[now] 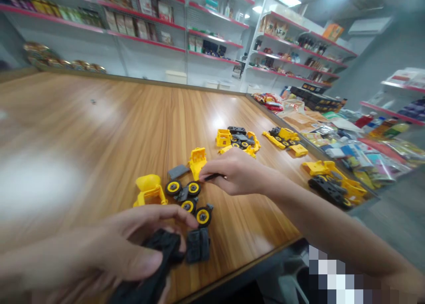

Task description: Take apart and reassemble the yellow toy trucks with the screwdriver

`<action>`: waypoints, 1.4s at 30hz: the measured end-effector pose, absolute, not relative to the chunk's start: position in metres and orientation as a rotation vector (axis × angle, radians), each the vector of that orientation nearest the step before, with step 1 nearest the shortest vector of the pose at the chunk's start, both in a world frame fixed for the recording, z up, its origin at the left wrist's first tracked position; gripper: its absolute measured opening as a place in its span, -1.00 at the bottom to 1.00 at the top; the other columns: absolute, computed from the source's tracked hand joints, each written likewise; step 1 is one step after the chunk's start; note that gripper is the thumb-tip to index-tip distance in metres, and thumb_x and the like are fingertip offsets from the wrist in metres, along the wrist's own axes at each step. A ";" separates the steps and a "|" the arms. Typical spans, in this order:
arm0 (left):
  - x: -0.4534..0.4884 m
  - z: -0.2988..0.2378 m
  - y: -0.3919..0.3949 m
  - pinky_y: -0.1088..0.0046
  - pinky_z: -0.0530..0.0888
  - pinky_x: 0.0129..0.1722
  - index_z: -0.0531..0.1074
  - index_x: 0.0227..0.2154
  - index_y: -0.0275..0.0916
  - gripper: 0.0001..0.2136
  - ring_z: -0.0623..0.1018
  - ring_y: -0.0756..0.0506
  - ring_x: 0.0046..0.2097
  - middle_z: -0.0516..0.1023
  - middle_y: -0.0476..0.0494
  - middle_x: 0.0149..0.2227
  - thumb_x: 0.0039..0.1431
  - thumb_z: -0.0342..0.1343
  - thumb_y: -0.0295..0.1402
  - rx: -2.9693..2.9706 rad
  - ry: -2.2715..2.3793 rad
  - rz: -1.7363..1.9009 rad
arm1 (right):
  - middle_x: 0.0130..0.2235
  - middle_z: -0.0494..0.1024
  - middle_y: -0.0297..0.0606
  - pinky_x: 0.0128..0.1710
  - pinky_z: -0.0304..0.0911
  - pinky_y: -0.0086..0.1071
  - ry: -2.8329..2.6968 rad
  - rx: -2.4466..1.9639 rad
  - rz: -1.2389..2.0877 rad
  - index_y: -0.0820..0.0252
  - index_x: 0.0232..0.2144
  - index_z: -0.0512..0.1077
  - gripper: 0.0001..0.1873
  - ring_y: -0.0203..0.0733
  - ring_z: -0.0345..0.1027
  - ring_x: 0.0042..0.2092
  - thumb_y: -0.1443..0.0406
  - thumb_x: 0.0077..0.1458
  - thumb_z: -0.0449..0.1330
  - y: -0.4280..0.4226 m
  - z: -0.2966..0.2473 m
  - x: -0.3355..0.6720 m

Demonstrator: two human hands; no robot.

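My left hand point(122, 246) is closed round a black toy vehicle chassis point(146, 277) at the lower left. Farther out, my right hand point(235, 171) pinches a thin black piece point(213, 177), whose kind I cannot make out. A yellow toy part point(198, 158) stands by the right fingertips; whether they touch it is unclear. Between the hands lie black wheels with yellow hubs point(187, 206) on grey axle parts. A yellow scoop-shaped part point(148, 183) is beyond my left hand, and a grey flat plate point(177, 171) lies near it. A dark grey block point(198, 245) sits beside the left fingers.
More yellow and black toy parts lie in groups on the wooden table point(133, 118): one group point(237, 138) behind my right hand, another point(282, 138) farther right, a third point(335, 182) near the right edge. Packaged goods point(332, 122) are piled beyond that edge. Stocked shelves point(146, 29) line the back.
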State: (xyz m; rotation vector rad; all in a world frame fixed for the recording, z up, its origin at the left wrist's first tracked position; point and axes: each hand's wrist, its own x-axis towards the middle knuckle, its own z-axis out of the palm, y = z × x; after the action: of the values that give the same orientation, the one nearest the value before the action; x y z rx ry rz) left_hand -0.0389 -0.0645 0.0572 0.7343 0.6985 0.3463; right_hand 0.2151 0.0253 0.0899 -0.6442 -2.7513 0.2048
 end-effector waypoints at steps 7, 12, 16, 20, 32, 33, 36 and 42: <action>-0.037 0.076 -0.053 0.25 0.45 0.02 0.30 0.10 -0.24 -0.48 0.56 -0.20 -0.03 0.56 -0.25 -0.08 0.08 0.28 -0.42 0.849 0.716 0.505 | -0.25 0.55 -0.32 -0.32 0.20 -0.42 -2.969 -0.505 0.391 0.12 -0.22 0.52 -0.85 -0.26 0.43 -0.27 0.38 0.16 0.20 0.014 0.088 0.225; -0.032 0.066 -0.055 0.21 0.43 0.02 0.29 0.01 -0.23 -0.62 0.58 -0.18 -0.06 0.53 -0.22 -0.10 0.14 0.21 -0.48 0.744 0.623 0.604 | -0.12 0.51 -0.32 -0.38 0.21 -0.41 -3.116 -0.470 0.362 0.08 -0.20 0.51 -0.85 -0.25 0.43 -0.26 0.32 0.16 0.20 0.001 0.083 0.218; -0.034 0.064 -0.054 0.28 0.45 -0.05 0.27 -0.04 -0.25 -0.65 0.59 -0.17 -0.08 0.52 -0.26 -0.10 0.14 0.20 -0.49 0.702 0.578 0.627 | -0.11 0.51 -0.29 -0.35 0.25 -0.40 -3.125 -0.466 0.364 0.12 -0.22 0.51 -0.84 -0.23 0.44 -0.25 0.37 0.11 0.20 -0.001 0.074 0.215; -0.035 0.062 -0.051 0.30 0.48 -0.10 0.22 0.03 -0.30 -0.61 0.60 -0.16 -0.11 0.57 -0.38 -0.15 0.17 0.18 -0.48 0.747 0.586 0.629 | -0.17 0.54 -0.27 -0.35 0.26 -0.39 -3.101 -0.468 0.392 0.15 -0.24 0.50 -0.82 -0.21 0.45 -0.26 0.41 0.08 0.19 -0.001 0.065 0.215; -0.026 0.056 -0.061 0.27 0.50 -0.15 0.28 0.02 -0.26 -0.63 0.64 -0.17 -0.22 0.63 -0.33 -0.25 0.21 0.17 -0.29 0.801 0.619 0.648 | -0.18 0.61 -0.24 -0.14 0.34 -0.38 -2.506 -0.664 0.737 0.18 -0.24 0.57 -0.86 -0.21 0.49 -0.16 0.33 0.10 0.30 0.016 0.069 0.218; -0.026 0.053 -0.059 0.28 0.51 -0.18 0.29 0.01 -0.26 -0.62 0.64 -0.17 -0.22 0.63 -0.30 -0.27 0.19 0.19 -0.27 0.835 0.643 0.665 | -0.18 0.62 -0.25 -0.12 0.34 -0.37 -2.395 -0.734 0.762 0.16 -0.24 0.58 -0.85 -0.20 0.49 -0.15 0.30 0.08 0.33 0.017 0.068 0.217; -0.026 0.041 -0.051 0.31 0.53 -0.24 0.32 0.00 -0.24 -0.62 0.62 -0.16 -0.21 0.59 -0.21 -0.23 0.16 0.22 -0.26 0.960 0.754 0.799 | -0.17 0.63 -0.30 -0.09 0.35 -0.34 -2.086 -0.945 0.934 0.08 -0.23 0.58 -0.83 -0.18 0.50 -0.12 0.23 0.07 0.34 0.014 0.064 0.212; -0.022 0.032 -0.045 0.28 0.47 -0.07 0.30 0.03 -0.21 -0.66 0.57 -0.15 -0.09 0.56 -0.20 -0.13 0.23 0.14 -0.25 1.059 0.781 0.940 | -0.18 0.64 -0.26 -0.06 0.37 -0.24 -1.836 -1.037 1.217 0.10 -0.21 0.58 -0.78 -0.10 0.52 -0.12 0.18 0.07 0.34 0.005 0.057 0.200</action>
State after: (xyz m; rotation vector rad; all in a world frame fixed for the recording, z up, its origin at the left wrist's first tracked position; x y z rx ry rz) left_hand -0.0222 -0.0449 0.0322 1.0593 0.7807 0.9396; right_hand 0.1995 0.0051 0.0571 -1.0366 -1.8364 1.2166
